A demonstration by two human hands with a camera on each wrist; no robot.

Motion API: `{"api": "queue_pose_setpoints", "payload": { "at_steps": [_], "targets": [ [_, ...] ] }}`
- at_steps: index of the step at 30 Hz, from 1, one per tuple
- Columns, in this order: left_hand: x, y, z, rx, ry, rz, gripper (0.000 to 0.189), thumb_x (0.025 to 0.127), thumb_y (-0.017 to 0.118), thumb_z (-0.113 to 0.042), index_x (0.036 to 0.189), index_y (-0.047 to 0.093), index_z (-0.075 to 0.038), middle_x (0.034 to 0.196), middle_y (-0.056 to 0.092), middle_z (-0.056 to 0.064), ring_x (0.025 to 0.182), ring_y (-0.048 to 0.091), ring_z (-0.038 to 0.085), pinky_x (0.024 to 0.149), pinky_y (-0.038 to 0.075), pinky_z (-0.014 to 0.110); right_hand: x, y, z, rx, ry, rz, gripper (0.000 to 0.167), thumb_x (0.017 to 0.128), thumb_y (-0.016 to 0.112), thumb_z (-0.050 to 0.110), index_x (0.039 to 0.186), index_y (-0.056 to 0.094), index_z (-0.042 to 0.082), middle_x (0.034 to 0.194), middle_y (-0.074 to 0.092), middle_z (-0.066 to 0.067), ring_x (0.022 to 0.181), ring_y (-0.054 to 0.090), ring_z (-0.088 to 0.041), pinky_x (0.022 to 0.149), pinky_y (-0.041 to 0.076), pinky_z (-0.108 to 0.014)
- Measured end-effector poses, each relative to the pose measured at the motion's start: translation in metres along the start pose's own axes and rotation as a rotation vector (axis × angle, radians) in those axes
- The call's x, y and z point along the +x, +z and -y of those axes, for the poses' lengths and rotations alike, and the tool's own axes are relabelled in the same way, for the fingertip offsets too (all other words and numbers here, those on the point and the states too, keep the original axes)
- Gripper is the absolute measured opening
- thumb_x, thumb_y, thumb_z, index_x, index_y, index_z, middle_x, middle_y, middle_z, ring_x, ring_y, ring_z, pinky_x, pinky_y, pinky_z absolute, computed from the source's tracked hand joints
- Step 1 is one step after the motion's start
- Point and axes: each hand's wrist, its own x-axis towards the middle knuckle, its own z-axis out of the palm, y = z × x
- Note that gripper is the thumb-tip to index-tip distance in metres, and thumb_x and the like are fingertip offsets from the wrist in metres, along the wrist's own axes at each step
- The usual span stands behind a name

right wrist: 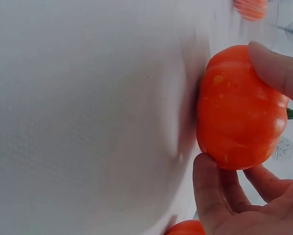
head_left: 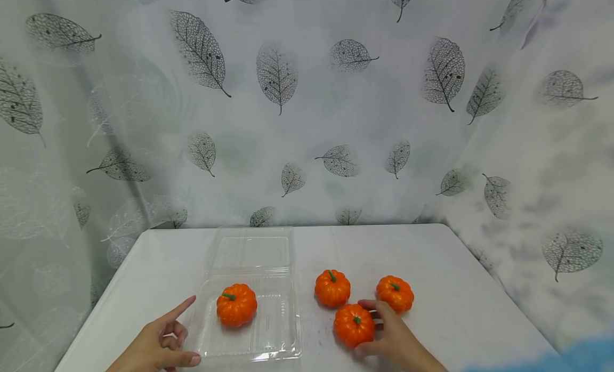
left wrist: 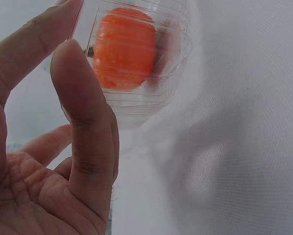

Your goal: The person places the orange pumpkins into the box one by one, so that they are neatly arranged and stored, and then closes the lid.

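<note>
Directly in the right hand (head_left: 392, 332), one pumpkin (head_left: 353, 325).

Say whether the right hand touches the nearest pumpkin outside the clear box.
Touching. The right wrist view shows the right hand with thumb and fingertips against the pumpkin.

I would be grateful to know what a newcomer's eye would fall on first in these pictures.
Probably the bright orange pumpkins: one pumpkin sits in the open clear container, and three are to its right on the white table. Next might come the right hand, its thumb and fingers around the nearest of those three. Behind the table, the backdrop stands out with its dark leaf prints.
</note>
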Motion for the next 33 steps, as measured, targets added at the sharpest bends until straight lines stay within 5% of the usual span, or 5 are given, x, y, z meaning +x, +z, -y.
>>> {"api": "queue_pose_setpoints", "payload": {
  "at_steps": [11, 33],
  "targets": [
    [-0.003, 0.002, -0.009, -0.004, 0.009, 0.007, 0.109, 0.082, 0.085, -0.016, 0.162, 0.012, -0.004, 0.088, 0.048, 0.007, 0.058, 0.049, 0.01, 0.054, 0.053, 0.031, -0.001, 0.008, 0.009, 0.139, -0.032, 0.113, 0.086, 0.07, 0.094, 0.023, 0.142, 0.051, 0.005, 0.142, 0.051, -0.011, 0.121, 0.052, -0.034, 0.096, 0.051, -0.05],
    [-0.002, 0.002, -0.003, 0.006, -0.033, -0.012, 0.108, 0.083, 0.085, -0.017, 0.162, 0.012, -0.007, 0.088, 0.049, 0.006, 0.058, 0.048, 0.011, 0.053, 0.05, 0.028, 0.004, 0.02, 0.056, 0.466, -0.042, 0.312, 0.075, 0.083, 0.082, 0.012, 0.149, 0.045, 0.003, 0.142, 0.054, -0.009, 0.124, 0.056, -0.026, 0.1, 0.05, -0.037]
  ]
}}
